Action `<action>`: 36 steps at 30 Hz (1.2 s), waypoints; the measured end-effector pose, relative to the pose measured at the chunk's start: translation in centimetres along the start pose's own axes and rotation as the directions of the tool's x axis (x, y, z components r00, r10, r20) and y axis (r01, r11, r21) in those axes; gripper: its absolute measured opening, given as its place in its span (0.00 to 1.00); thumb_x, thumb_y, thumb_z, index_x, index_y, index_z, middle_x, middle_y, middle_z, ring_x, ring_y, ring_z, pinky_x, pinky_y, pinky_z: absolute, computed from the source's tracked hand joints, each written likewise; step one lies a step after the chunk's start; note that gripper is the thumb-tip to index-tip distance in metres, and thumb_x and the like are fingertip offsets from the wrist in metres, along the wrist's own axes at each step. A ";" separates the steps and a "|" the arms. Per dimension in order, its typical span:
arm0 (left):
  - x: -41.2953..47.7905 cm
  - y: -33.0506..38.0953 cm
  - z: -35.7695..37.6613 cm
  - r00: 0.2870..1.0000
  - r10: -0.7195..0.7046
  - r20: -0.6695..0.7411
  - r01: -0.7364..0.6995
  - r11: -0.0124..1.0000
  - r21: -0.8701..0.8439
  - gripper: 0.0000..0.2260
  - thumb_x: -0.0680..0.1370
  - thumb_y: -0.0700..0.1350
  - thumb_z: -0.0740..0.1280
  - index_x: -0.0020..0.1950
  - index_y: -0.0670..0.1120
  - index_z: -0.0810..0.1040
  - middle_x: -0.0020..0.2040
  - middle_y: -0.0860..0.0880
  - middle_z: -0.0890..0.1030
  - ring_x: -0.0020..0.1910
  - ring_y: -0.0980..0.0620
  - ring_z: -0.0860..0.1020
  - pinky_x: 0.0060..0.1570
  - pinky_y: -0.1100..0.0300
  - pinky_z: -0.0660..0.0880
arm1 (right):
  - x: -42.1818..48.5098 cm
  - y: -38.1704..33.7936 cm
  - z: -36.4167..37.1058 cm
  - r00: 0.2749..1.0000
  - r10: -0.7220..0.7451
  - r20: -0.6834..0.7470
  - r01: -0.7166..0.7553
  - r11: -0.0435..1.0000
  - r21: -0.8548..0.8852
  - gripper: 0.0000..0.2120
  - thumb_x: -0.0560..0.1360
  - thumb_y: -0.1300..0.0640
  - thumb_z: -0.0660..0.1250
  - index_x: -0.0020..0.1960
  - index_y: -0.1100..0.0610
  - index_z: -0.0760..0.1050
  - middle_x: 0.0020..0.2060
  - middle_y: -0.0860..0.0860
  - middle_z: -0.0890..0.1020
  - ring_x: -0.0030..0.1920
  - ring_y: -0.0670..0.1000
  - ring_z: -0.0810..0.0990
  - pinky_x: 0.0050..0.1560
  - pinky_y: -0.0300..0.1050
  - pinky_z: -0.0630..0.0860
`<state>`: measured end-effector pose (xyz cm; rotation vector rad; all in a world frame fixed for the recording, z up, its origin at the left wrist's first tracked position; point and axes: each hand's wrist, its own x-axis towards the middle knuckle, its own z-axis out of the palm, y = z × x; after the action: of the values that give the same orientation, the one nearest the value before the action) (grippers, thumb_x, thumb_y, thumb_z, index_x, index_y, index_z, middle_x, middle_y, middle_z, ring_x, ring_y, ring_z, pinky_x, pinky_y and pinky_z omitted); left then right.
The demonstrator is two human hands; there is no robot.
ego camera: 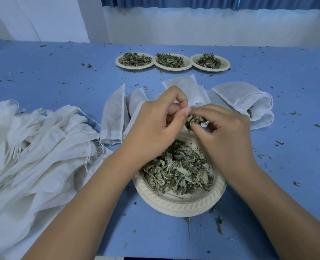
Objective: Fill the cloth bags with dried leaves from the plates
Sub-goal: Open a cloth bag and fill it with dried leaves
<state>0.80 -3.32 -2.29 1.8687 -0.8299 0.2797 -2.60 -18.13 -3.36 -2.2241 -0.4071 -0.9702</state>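
A cream plate [179,205] of dried leaves [178,167] sits in front of me on the blue table. Above its far rim my right hand [223,132] pinches a clump of dried leaves [194,119]. My left hand [155,121] pinches the mouth of a white cloth bag [185,87], which lies mostly hidden behind both hands. The two hands touch at the fingertips.
Three plates of leaves [134,61] [171,61] [210,62] line the far side. Flat bags [114,115] lie left of my hands, a big heap of cloth bags [33,147] at the left, a filled bag [249,102] at the right. Leaf crumbs litter the table [296,87].
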 end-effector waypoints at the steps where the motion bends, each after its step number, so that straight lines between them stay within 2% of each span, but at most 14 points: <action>1: 0.0 0.0 0.1 1.000 -0.002 0.019 0.002 1.000 -0.007 0.04 0.81 0.40 0.63 0.46 0.44 0.70 0.25 0.55 0.70 0.25 0.59 0.64 0.28 0.65 0.63 | 0.0 0.0 0.1 0.999 -0.034 0.013 0.034 0.997 -0.073 0.09 0.69 0.71 0.70 0.46 0.62 0.84 0.37 0.54 0.84 0.30 0.48 0.75 0.36 0.44 0.73; 4: 0.0 -0.1 0.3 1.000 -0.014 0.025 0.014 1.000 -0.002 0.04 0.80 0.39 0.63 0.46 0.44 0.71 0.26 0.50 0.71 0.25 0.57 0.65 0.29 0.63 0.64 | 0.0 -0.1 0.3 0.999 -0.035 0.034 0.038 0.995 -0.097 0.08 0.68 0.71 0.70 0.46 0.64 0.82 0.37 0.53 0.83 0.32 0.45 0.74 0.36 0.40 0.72; 6: 0.1 -0.2 0.2 1.000 -0.024 -0.019 0.025 1.000 0.015 0.05 0.81 0.38 0.64 0.46 0.45 0.70 0.26 0.48 0.72 0.25 0.58 0.66 0.28 0.65 0.64 | 0.1 -0.3 -0.1 0.999 0.038 0.032 -0.039 0.999 0.036 0.12 0.67 0.70 0.71 0.49 0.62 0.81 0.41 0.49 0.82 0.38 0.45 0.76 0.39 0.36 0.75; 8: 0.1 -0.3 0.0 0.999 -0.021 -0.049 0.022 1.000 0.017 0.05 0.81 0.38 0.64 0.46 0.45 0.70 0.26 0.48 0.72 0.24 0.59 0.66 0.28 0.67 0.63 | 0.2 -0.2 -0.4 0.998 0.062 0.028 -0.066 0.988 0.141 0.12 0.67 0.71 0.70 0.48 0.60 0.80 0.42 0.48 0.82 0.41 0.45 0.79 0.39 0.36 0.76; 10: 0.0 0.0 0.0 1.000 -0.003 -0.016 0.003 1.000 -0.002 0.04 0.80 0.39 0.64 0.46 0.45 0.70 0.26 0.48 0.72 0.25 0.59 0.65 0.28 0.66 0.63 | 0.2 -0.2 -0.3 1.000 0.002 0.014 -0.003 0.994 0.105 0.09 0.66 0.74 0.69 0.42 0.63 0.80 0.37 0.51 0.81 0.37 0.46 0.77 0.38 0.37 0.74; 14: -0.3 0.2 0.4 0.998 0.034 0.054 -0.033 0.999 -0.018 0.04 0.80 0.38 0.64 0.46 0.44 0.71 0.26 0.47 0.70 0.24 0.57 0.65 0.28 0.67 0.62 | -0.1 -0.2 0.2 0.999 -0.034 0.040 0.034 0.999 0.003 0.08 0.63 0.75 0.69 0.37 0.63 0.79 0.31 0.45 0.74 0.34 0.44 0.70 0.36 0.27 0.67; 16: -0.2 0.1 0.2 0.999 0.019 0.028 -0.019 1.000 -0.010 0.05 0.80 0.38 0.64 0.46 0.45 0.70 0.25 0.50 0.69 0.24 0.59 0.64 0.27 0.65 0.63 | 0.0 -0.1 0.0 0.993 0.070 0.100 -0.082 0.990 0.118 0.12 0.64 0.75 0.69 0.42 0.61 0.81 0.35 0.49 0.80 0.36 0.46 0.76 0.39 0.34 0.74; 18: -0.1 0.0 -0.1 1.000 -0.005 -0.014 0.005 1.000 -0.011 0.05 0.80 0.39 0.64 0.46 0.45 0.70 0.25 0.51 0.69 0.24 0.59 0.64 0.27 0.62 0.63 | 0.3 -0.2 -0.6 0.960 0.199 0.196 -0.255 0.909 0.329 0.19 0.65 0.75 0.70 0.47 0.54 0.79 0.43 0.51 0.81 0.42 0.50 0.80 0.47 0.40 0.78; 21: 0.0 0.1 -0.5 0.999 -0.029 -0.041 0.028 0.999 -0.034 0.05 0.81 0.38 0.64 0.46 0.45 0.70 0.27 0.44 0.72 0.24 0.59 0.65 0.27 0.64 0.63 | 0.6 -0.2 -1.1 0.944 0.256 0.208 -0.328 0.802 0.500 0.16 0.66 0.71 0.74 0.47 0.57 0.75 0.46 0.53 0.79 0.45 0.52 0.82 0.52 0.45 0.79; 23: 0.0 0.2 -0.5 0.999 -0.029 -0.028 0.027 0.998 -0.055 0.05 0.81 0.39 0.64 0.46 0.46 0.71 0.26 0.46 0.72 0.24 0.58 0.65 0.27 0.65 0.63 | 0.5 -0.3 -1.2 0.964 0.240 0.117 -0.266 0.833 0.485 0.11 0.67 0.69 0.75 0.44 0.62 0.75 0.41 0.54 0.79 0.43 0.55 0.81 0.49 0.49 0.79; 25: 0.0 0.2 -0.3 1.000 -0.017 0.005 0.017 0.996 -0.083 0.05 0.80 0.40 0.63 0.46 0.47 0.70 0.26 0.52 0.73 0.24 0.58 0.65 0.27 0.65 0.63 | 0.4 -0.4 -1.0 0.986 0.162 0.043 -0.166 0.916 0.366 0.06 0.68 0.67 0.75 0.41 0.63 0.79 0.38 0.54 0.81 0.41 0.53 0.80 0.44 0.51 0.78; 30: -0.2 0.4 0.2 0.999 0.002 0.050 0.004 0.993 -0.122 0.05 0.80 0.40 0.63 0.45 0.46 0.70 0.25 0.51 0.67 0.24 0.56 0.63 0.27 0.63 0.62 | 0.1 -0.3 -0.2 1.000 0.015 -0.019 -0.013 0.993 0.117 0.06 0.66 0.70 0.72 0.39 0.61 0.81 0.36 0.50 0.79 0.37 0.47 0.74 0.39 0.34 0.69; 33: -0.1 0.3 0.1 1.000 -0.011 0.027 0.015 0.989 -0.148 0.06 0.80 0.40 0.63 0.44 0.48 0.70 0.25 0.52 0.66 0.24 0.56 0.63 0.28 0.64 0.63 | 0.2 -0.2 -0.3 0.991 0.134 0.003 -0.130 0.958 0.256 0.11 0.65 0.69 0.74 0.44 0.58 0.78 0.41 0.49 0.72 0.36 0.47 0.73 0.38 0.38 0.71; 36: 0.0 0.3 0.0 0.999 -0.033 0.013 0.035 0.987 -0.158 0.06 0.80 0.40 0.63 0.44 0.47 0.70 0.25 0.50 0.67 0.24 0.56 0.64 0.27 0.65 0.63 | 0.3 -0.2 -0.8 0.992 0.128 -0.011 -0.118 0.942 0.313 0.11 0.66 0.68 0.76 0.40 0.60 0.74 0.38 0.49 0.73 0.36 0.49 0.74 0.38 0.44 0.75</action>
<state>0.60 -3.33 -2.09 1.7359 -0.8035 0.1776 -2.91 -18.57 -2.62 -1.9218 -0.3739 -0.8116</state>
